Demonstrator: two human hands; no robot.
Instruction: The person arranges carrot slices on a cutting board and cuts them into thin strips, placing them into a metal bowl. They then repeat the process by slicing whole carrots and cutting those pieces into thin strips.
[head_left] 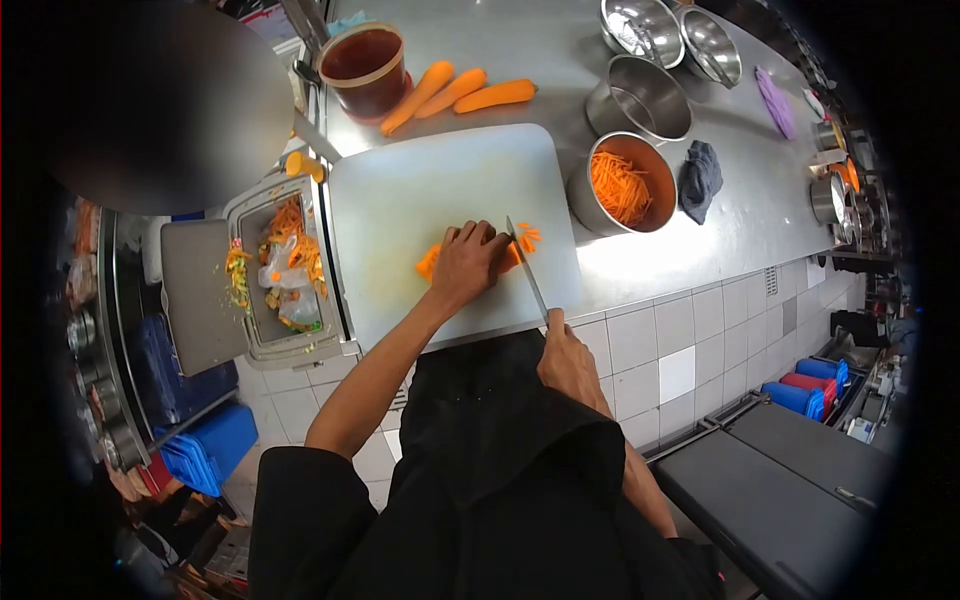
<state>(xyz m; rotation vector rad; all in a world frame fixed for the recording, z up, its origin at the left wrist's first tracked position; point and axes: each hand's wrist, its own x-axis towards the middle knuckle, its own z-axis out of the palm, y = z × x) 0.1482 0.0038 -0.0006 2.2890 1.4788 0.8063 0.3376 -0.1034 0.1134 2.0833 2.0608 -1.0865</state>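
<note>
My left hand [467, 262] presses down on sliced carrot [428, 262] on the white cutting board [400, 190], its fingers curled over the slices. Orange pieces show on both sides of that hand, while the middle is covered by it. In my right hand [571, 360] is the handle of a kitchen knife [529, 272]. Its blade points away from me and lies right beside my left fingertips. Thin carrot strips [528, 237] rest on the board at the right of the blade.
Whole peeled carrots [455, 92] lie behind the board near a brown pot [362, 70]. Right of it stands a metal container [622, 185] of shredded carrot, with a dark cloth [701, 180] and steel bowls [642, 30] beyond. An open waste bin [290, 260] adjoins the left edge.
</note>
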